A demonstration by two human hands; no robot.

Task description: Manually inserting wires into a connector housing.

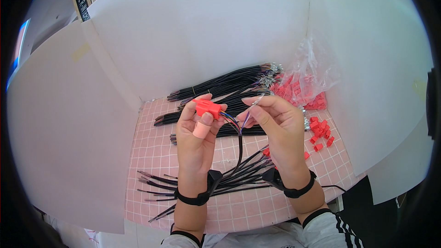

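Your left grip point(195, 128) holds the red connector point(209, 109) between thumb and fingers, raised over the middle of the table point(266, 211), well in from its left edge; your right grip point(258, 105) pinches loose wires point(246, 119). A wire could go into the wrong slot, since several colours crowd together where the black cable point(240, 149) splits and your fingers hide some. A thin tip could bend if pushed in at a slant, and a tug on the hanging cable could pull wires out of the connector. The connector's long axis runs roughly left to right, nearly along the table's near edge, its right end dipping slightly; the wired end points right, the other toward the table's left edge.
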